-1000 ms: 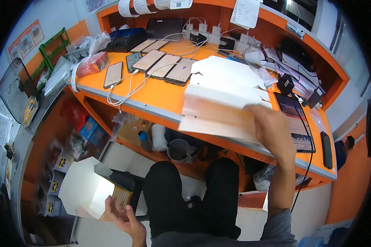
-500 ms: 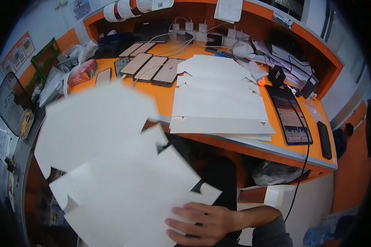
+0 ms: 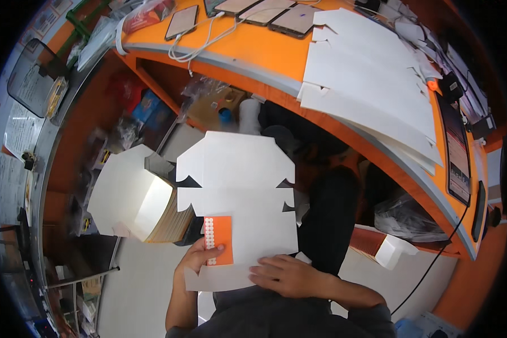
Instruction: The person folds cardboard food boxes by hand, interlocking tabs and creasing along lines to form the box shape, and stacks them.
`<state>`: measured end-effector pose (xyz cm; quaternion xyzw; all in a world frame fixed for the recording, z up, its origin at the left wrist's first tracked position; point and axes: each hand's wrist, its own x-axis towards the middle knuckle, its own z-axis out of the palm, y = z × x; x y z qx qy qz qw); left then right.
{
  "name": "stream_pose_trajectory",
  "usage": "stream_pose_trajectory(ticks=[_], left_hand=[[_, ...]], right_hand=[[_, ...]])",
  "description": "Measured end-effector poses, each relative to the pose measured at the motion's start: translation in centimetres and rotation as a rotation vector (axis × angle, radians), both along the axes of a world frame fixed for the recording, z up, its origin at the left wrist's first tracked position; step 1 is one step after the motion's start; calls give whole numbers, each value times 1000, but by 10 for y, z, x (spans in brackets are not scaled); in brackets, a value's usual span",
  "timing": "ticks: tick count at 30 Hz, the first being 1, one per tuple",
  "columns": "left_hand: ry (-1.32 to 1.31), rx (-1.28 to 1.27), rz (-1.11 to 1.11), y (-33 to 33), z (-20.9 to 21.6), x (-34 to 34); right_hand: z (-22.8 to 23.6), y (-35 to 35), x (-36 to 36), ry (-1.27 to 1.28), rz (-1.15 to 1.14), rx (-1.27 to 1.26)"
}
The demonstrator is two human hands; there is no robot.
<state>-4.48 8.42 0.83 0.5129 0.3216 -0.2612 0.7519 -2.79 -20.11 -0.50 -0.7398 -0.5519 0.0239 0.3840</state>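
A white die-cut cardboard blank [image 3: 259, 197] with notched sides lies over my lap. At its lower left, my left hand [image 3: 196, 260] is closed, thumb pressed on an orange card [image 3: 222, 236] that bears a column of small round white stickers [image 3: 209, 234]. The card lies flat against the blank, and the hand's other fingers are mostly hidden. My right hand [image 3: 287, 275] rests on the blank's lower right part with its fingers stretched flat.
A stack of folded white cartons [image 3: 158, 197] stands at the left. More white blanks [image 3: 372, 84] lie on the orange desk [image 3: 253, 56], near phones [image 3: 293, 19], white cables [image 3: 200, 53] and a tablet [image 3: 453, 146]. A black cable [image 3: 434, 259] hangs from the desk's right end.
The blank has come down from the left onto my lap. My left hand has come into view with the orange sticker card. The view has tilted downward.
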Motion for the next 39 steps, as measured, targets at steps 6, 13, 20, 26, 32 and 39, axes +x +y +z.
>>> stream_pose_trajectory(ticks=[6,13,20,26,32,39], left_hand=[[-126,-112,245,-1,-24,-32],[-121,-227,127,-30,-42,-13],[-118,-131,43,-39,-54,-16],[-113,-33,-76,-47,-45,-11],[-208,-17,-105,-46,-44,-11],[-224,29,-191,-41,-41,-3]], right_hand=[[-11,-30,29,466,-1010,498],[-128,-82,13,2208,-174,891],[-124,-84,1,2172,-1,864],[-118,-87,-2,2125,43,870],[-110,-90,4,2045,76,878],[-75,-83,16,1758,68,739]])
